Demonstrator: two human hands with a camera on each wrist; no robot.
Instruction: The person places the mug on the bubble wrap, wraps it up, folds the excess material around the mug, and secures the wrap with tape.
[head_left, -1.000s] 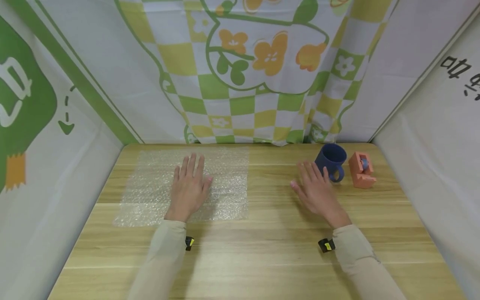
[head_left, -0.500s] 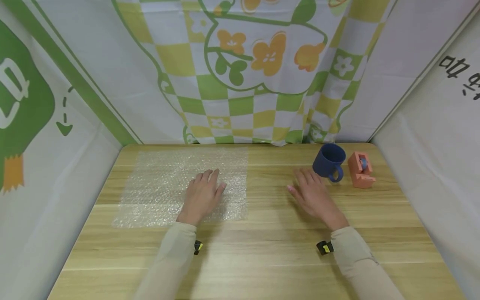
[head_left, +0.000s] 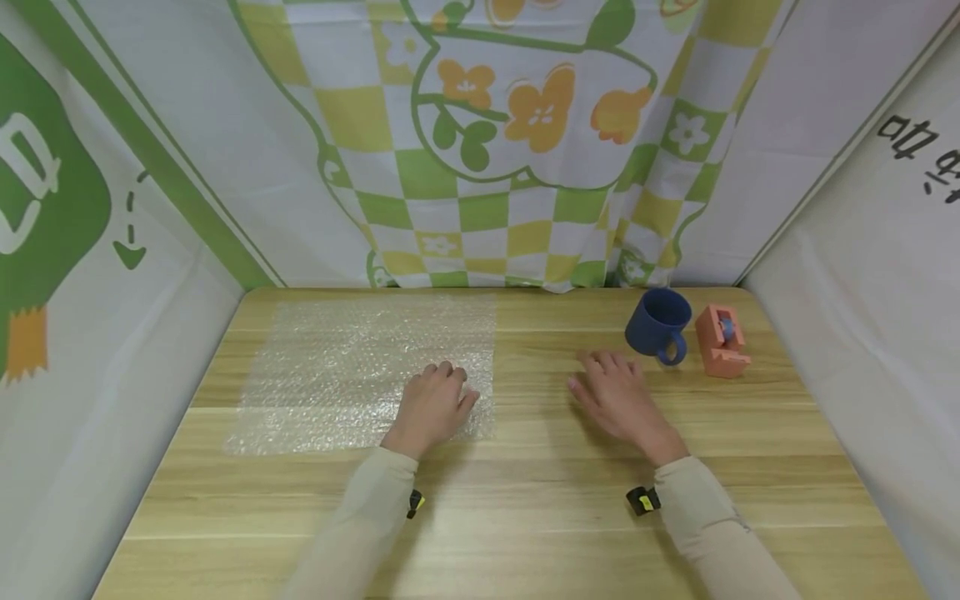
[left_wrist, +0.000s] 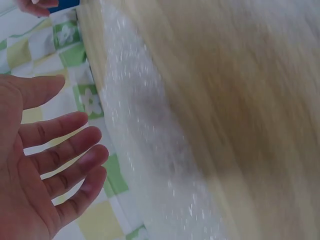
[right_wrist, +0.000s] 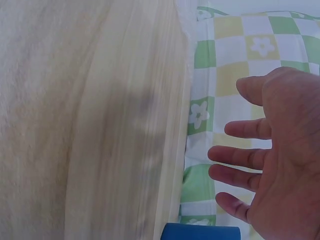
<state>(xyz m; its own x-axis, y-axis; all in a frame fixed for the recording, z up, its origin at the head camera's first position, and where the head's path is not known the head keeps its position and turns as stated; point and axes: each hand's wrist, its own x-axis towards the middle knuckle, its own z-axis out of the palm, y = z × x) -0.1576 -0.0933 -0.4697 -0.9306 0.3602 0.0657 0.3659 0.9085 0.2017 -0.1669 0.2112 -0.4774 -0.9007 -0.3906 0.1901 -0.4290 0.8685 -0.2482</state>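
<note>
A clear sheet of bubble wrap [head_left: 322, 367] lies flat on the left half of the wooden table. Over its right part hovers my left hand [head_left: 431, 408], which holds nothing; the left wrist view shows its fingers [left_wrist: 75, 145] loosely bent, apart from the wrap. My right hand [head_left: 626, 404] is above the table, in front and left of a blue mug [head_left: 657, 323] and apart from it. In the right wrist view the relaxed fingers [right_wrist: 237, 157] are spread with nothing between them. The mug stands upright, its handle toward the front right.
A coral tape dispenser [head_left: 723, 342] with a blue roll stands right of the mug, near the back right corner of the wooden table [head_left: 525, 517]. A checkered floral curtain [head_left: 487, 208] hangs along the back edge. White printed panels flank both sides.
My left hand has moved right and toward me across the bubble wrap, its fingers bending more. The right hand has drawn back slightly, away from the mug.
</note>
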